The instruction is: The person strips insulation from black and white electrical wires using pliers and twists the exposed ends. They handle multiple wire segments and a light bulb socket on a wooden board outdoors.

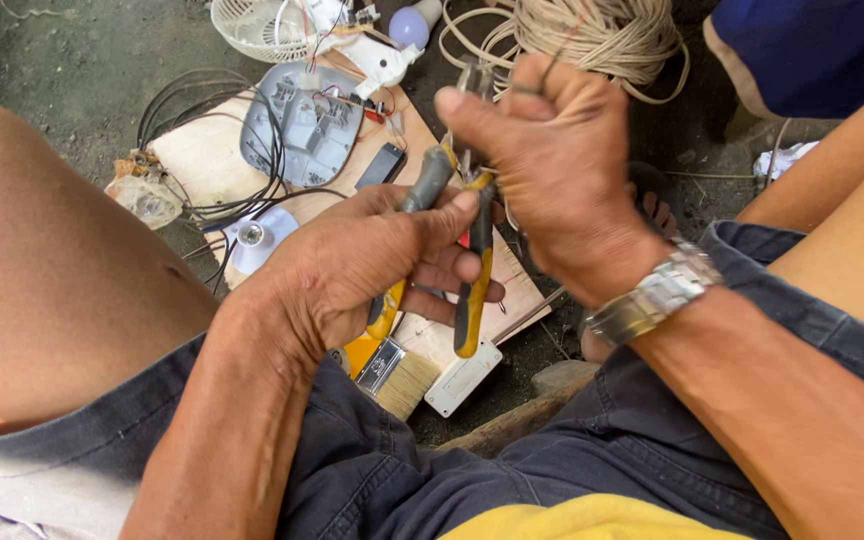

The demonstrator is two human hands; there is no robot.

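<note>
My left hand (357, 262) grips a pair of pliers (474, 290) with yellow and grey handles, jaws pointing up. My right hand (552, 165) is a closed fist just above and right of it, pinching a thin dark wire (552, 68) at the plier jaws. A metal watch (657, 295) sits on my right wrist. Both hands hover over a wooden board (207, 160) on the ground between my knees.
On the board lie a grey plastic fan base (302, 125) with exposed wiring, black cables (202, 100), a paintbrush (402, 378) and a white switch box (464, 378). A coil of beige cord (602, 35), a white fan guard (252, 25) and a bulb (410, 25) sit beyond.
</note>
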